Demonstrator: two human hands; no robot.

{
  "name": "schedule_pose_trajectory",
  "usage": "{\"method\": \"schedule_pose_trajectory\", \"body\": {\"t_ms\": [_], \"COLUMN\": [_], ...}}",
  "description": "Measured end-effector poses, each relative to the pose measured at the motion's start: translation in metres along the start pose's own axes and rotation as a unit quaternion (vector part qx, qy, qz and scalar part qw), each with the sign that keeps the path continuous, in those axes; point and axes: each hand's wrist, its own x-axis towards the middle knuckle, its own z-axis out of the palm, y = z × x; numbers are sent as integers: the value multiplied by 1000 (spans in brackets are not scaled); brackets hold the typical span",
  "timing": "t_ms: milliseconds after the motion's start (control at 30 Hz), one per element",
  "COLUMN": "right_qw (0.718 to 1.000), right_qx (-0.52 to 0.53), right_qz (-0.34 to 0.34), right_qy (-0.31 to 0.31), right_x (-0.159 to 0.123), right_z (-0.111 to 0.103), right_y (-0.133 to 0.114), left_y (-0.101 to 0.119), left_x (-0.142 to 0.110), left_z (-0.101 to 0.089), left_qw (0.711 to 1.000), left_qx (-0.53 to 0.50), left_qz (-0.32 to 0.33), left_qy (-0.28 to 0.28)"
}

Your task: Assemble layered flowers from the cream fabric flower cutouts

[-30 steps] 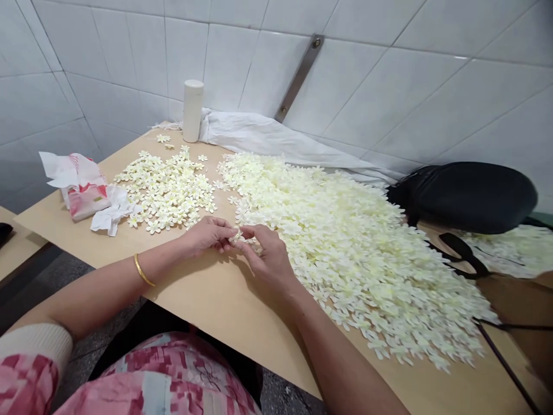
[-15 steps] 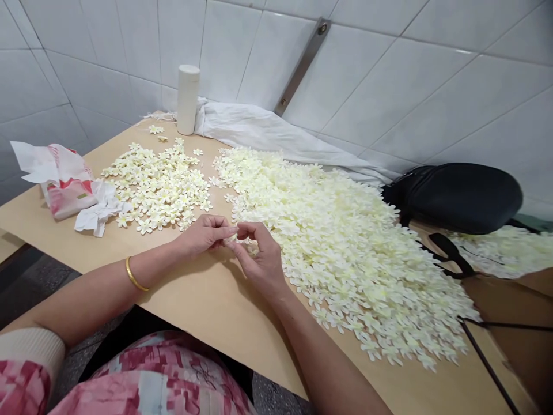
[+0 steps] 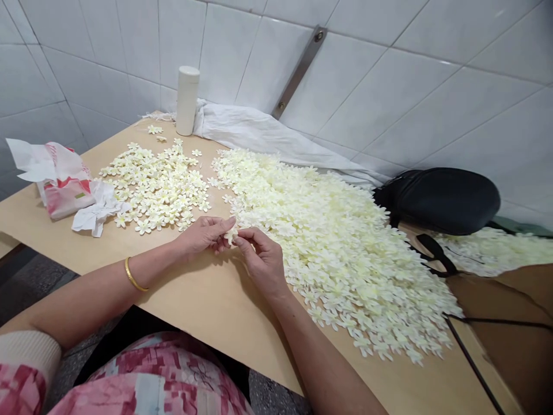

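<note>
Between my two hands is a small pale-yellow artificial flower point(image 3: 231, 234), held just above the tabletop. My left hand point(image 3: 206, 233), with a gold bangle at the wrist, pinches it between thumb and fingers. The thumb and forefinger of my right hand point(image 3: 261, 256) close on the flower's right edge. Beyond my left hand lies a smaller heap of flowers point(image 3: 162, 187) with yellow centres. A much larger heap of pale flowers point(image 3: 337, 230) spreads beyond and right of my right hand.
A crumpled red-and-white tissue pack point(image 3: 67, 190) lies at the left. At the back, a white bottle point(image 3: 187, 101) stands beside a white cloth point(image 3: 259, 132) along the tiled wall. To the right are a black bag point(image 3: 444, 200) and brown cardboard point(image 3: 505, 300) with a black cord.
The flower, mostly covered by my fingers half a second ago, now shows between my hands. My left thumb has lifted slightly. The view has shifted a little.
</note>
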Motion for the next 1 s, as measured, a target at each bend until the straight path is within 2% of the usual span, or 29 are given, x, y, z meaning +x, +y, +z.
{"method": "schedule_pose_trajectory", "body": {"t_ms": [100, 233, 433, 600, 767, 867, 1000], "right_qw": [1000, 1000, 999, 996, 992, 991, 969], "right_qx": [18, 14, 9, 30, 29, -33, -194], "right_qz": [9, 6, 45, 81, 100, 68, -69], "right_qy": [1, -2, 11, 23, 75, 114, 133], "right_x": [2, 3, 2, 4, 8, 8, 6], "right_z": [-3, -5, -2, -1, -4, -7, -8], "right_y": [0, -1, 0, 2, 3, 4, 5], "left_y": [3, 6, 5, 7, 11, 13, 14], "left_x": [-2, -4, -3, -2, -2, -2, -2], "left_z": [-1, -2, -1, -3, -4, -3, -1], "left_qw": [999, 999, 999, 999, 996, 993, 991], "left_qx": [-21, -12, -1, -2, -42, -59, -81], "left_qz": [-6, -16, -32, -13, -27, -48, -99], "left_qy": [-27, -26, 7, 33, 79, 93, 49]}}
